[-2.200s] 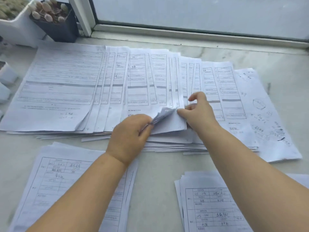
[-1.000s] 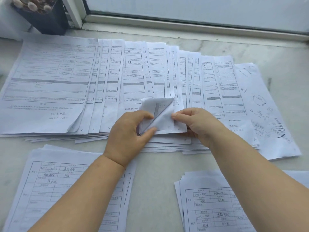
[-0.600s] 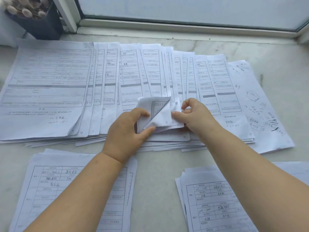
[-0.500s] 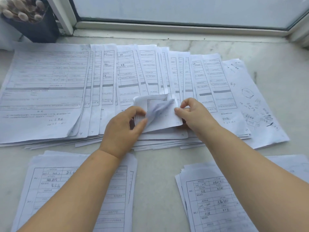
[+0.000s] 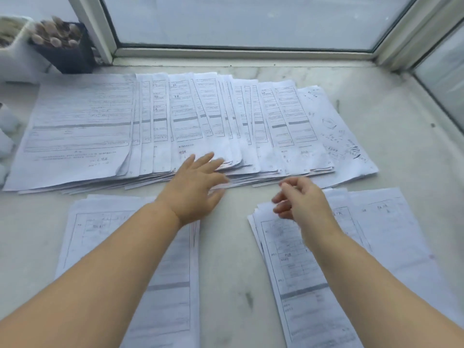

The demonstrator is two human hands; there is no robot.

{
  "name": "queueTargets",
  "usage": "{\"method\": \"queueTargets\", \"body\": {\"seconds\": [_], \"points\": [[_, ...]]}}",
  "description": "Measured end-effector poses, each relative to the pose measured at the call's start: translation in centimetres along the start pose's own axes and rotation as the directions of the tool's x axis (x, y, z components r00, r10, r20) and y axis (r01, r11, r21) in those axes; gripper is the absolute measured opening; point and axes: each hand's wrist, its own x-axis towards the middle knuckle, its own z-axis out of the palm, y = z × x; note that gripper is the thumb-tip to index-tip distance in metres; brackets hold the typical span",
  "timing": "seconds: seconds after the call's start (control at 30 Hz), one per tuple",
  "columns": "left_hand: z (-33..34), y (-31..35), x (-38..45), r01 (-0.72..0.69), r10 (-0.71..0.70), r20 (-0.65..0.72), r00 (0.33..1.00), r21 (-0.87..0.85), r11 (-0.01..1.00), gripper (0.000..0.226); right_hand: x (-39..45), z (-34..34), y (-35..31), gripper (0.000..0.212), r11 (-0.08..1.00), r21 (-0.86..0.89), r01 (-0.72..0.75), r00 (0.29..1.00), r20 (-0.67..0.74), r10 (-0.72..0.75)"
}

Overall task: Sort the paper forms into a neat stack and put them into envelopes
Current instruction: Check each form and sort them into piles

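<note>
Now the left hand [image 5: 198, 187] lies spread flat on the near edge of the fanned forms [image 5: 175, 126] across the surface [image 5: 226, 259], the right hand [image 5: 298, 199] loosely curled, holding nothing. Thin, floppy, slippery sheets, I'd say; best pinched at a near corner.

Looks like a home or small office window ledge used as a makeshift desk, can't tell which. Pale marble-look sill [image 5: 226, 272] runs deep under a white-framed window [image 5: 241, 50] with frosted glass, second pane angling in at right, so a bay-type corner. Paperwork everywhere: fanned row of printed forms [image 5: 175, 126] along the back, near-left stack [image 5: 105, 222] and near-right stack [image 5: 376, 234] of filled-in tables, handwriting on some sheets. Far left corner has a dark square pot [image 5: 67, 54] with small pale succulent-like plants, beside a white planter [image 5: 15, 51]. Daylight only, no office furniture or equipment in sight.
</note>
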Motion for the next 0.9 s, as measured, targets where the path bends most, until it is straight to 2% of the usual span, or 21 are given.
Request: {"method": "queueTargets", "body": {"seconds": [0.13,0.27,0.37,0.47,0.6,0.73,0.83,0.9], "points": [[0.0,2.4,-7.9,0.007,-0.035,-0.265,0.964,-0.106,0.994,0.033,-7.1,0.9,4.1,0.012,0.987,-0.162,-0.024,0.960,0.270,0.067],[2.4,4.9,-19.5,0.196,-0.261,-0.333,0.906,-0.215,0.957,0.022,-13.2,2.3,8.5,0.014,0.951,-0.310,-0.007,0.893,0.427,0.145],[4.7,6.1,-26.6,0.300,-0.381,-0.286,0.879,-0.288,0.909,0.020,-16.5,3.2,10.8,0.012,0.921,-0.389,0.017,0.886,0.432,0.167],[6.6,6.7,-30.4,0.365,-0.437,-0.178,0.881,-0.330,0.870,0.025,-18.3,4.0,11.8,0.012,0.919,-0.395,0.005,0.892,0.418,0.175],[7.0,6.5,-31.3,0.373,-0.423,-0.139,0.896,-0.284,0.883,0.029,-19.5,5.1,12.7,0.021,0.926,-0.377,-0.002,0.894,0.415,0.171],[7.0,6.0,-30.8,0.361,-0.383,-0.174,0.907,-0.144,0.921,0.038,-19.9,5.6,12.8,0.030,0.936,-0.351,-0.005,0.910,0.387,0.150],[7.7,5.4,-30.9,0.327,-0.337,-0.191,0.922,-0.080,0.942,0.047,-19.9,5.8,12.5,0.038,0.948,-0.313,0.066,0.898,0.433,0.081],[7.8,5.1,-30.9,0.305,-0.321,-0.227,0.919,-0.101,0.947,0.046,-19.6,6.1,12.4,0.040,0.960,-0.267,0.084,0.881,0.470,0.054]]}}
